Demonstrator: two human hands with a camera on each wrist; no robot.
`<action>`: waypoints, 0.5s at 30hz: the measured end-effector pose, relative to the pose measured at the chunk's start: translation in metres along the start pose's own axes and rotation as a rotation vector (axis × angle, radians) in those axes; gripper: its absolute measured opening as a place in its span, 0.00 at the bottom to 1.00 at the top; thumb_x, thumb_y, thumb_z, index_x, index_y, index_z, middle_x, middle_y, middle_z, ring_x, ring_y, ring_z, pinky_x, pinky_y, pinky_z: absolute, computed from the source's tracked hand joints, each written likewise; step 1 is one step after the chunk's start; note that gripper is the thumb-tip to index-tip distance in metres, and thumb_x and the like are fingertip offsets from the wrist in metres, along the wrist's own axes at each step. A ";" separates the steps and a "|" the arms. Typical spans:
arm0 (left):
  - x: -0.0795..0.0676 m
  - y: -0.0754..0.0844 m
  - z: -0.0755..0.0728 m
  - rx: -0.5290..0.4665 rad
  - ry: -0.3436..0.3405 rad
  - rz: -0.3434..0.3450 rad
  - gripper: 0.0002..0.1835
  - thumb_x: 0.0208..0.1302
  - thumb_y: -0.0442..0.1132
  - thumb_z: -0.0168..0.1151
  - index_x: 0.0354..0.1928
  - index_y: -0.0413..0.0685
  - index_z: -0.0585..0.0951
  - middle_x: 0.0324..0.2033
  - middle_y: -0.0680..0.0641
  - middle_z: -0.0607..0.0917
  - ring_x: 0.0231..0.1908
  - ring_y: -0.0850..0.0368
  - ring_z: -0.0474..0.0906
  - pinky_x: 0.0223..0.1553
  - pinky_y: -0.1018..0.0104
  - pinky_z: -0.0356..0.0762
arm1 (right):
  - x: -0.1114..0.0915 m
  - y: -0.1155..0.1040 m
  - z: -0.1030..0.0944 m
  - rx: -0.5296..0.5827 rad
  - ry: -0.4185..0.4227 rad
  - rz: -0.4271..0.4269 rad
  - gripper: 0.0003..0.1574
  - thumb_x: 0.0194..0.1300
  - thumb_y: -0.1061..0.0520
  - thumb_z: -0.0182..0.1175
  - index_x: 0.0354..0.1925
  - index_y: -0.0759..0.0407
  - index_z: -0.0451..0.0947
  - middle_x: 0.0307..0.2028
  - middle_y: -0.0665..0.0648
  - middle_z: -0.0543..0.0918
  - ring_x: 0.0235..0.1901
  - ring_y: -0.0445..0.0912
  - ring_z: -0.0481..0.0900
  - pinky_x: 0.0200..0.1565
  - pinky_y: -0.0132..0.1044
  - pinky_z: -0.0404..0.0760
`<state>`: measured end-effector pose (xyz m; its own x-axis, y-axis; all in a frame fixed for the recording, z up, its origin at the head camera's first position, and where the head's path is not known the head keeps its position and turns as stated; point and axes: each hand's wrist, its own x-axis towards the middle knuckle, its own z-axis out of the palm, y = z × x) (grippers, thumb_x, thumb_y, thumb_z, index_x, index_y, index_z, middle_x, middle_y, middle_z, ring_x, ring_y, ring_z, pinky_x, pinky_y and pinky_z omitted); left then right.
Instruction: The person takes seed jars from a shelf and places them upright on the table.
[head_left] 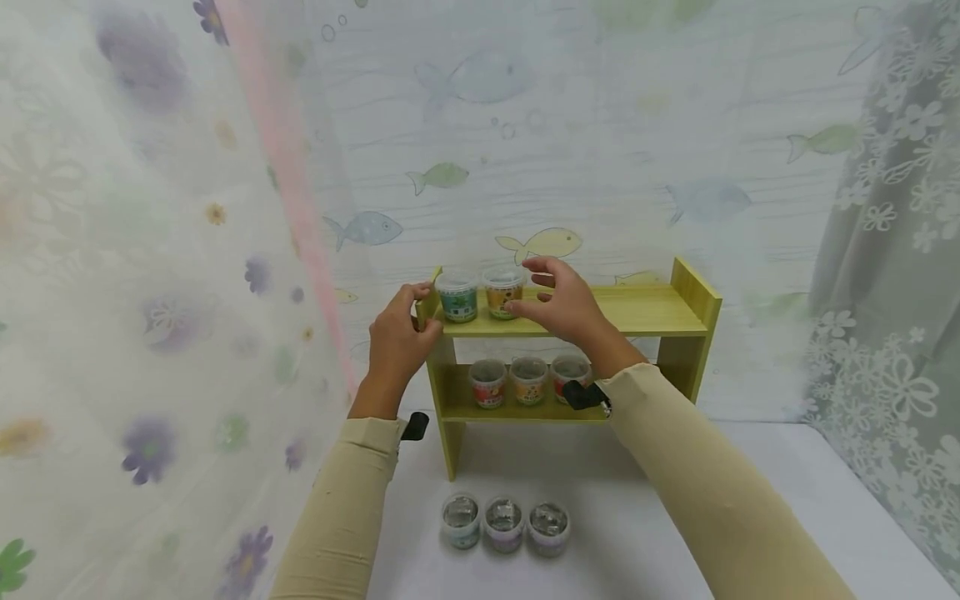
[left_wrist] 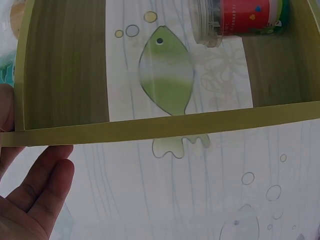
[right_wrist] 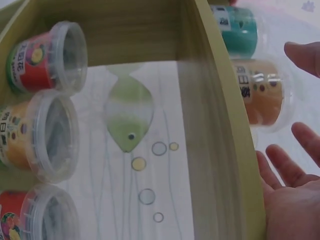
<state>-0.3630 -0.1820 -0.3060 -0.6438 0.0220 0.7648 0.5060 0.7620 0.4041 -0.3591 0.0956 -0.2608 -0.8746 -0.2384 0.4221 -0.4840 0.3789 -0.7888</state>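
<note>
On the top board of a yellow-green wooden shelf (head_left: 645,310) stand a teal-labelled plastic tub (head_left: 459,304) and an orange-labelled tub (head_left: 498,298), side by side at the left end. My left hand (head_left: 396,340) holds the shelf's left side panel (left_wrist: 165,128), thumb on one side and fingers on the other. Beside the orange tub is my right hand (head_left: 564,307), its fingers spread. In the right wrist view a gap shows between its fingers (right_wrist: 283,159) and the orange tub (right_wrist: 262,92); whether the thumb touches the tub cannot be told.
A red-labelled tub (head_left: 488,385), an orange one (head_left: 528,383) and another red one (head_left: 567,372) line the lower board. Three tubs with silvery tops (head_left: 504,525) stand on the white table (head_left: 600,533) in front. Patterned curtains (head_left: 600,150) hang behind and beside the shelf.
</note>
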 end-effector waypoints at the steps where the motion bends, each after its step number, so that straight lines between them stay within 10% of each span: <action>1: 0.000 0.000 0.000 0.002 0.000 0.001 0.22 0.62 0.33 0.66 0.59 0.48 0.78 0.64 0.57 0.83 0.27 0.54 0.84 0.27 0.59 0.81 | 0.002 0.000 0.000 -0.002 -0.004 0.012 0.50 0.61 0.43 0.75 0.75 0.52 0.65 0.74 0.54 0.67 0.74 0.56 0.67 0.70 0.55 0.71; 15: 0.000 -0.002 0.001 0.006 -0.001 -0.012 0.22 0.63 0.34 0.64 0.59 0.49 0.78 0.65 0.58 0.82 0.27 0.55 0.85 0.28 0.59 0.83 | 0.021 -0.003 0.004 0.055 -0.065 0.084 0.53 0.60 0.39 0.74 0.76 0.48 0.64 0.75 0.55 0.67 0.74 0.55 0.66 0.69 0.56 0.72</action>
<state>-0.3643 -0.1828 -0.3075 -0.6500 0.0135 0.7598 0.4952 0.7659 0.4100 -0.3755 0.0858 -0.2515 -0.9075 -0.2658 0.3252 -0.4053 0.3505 -0.8444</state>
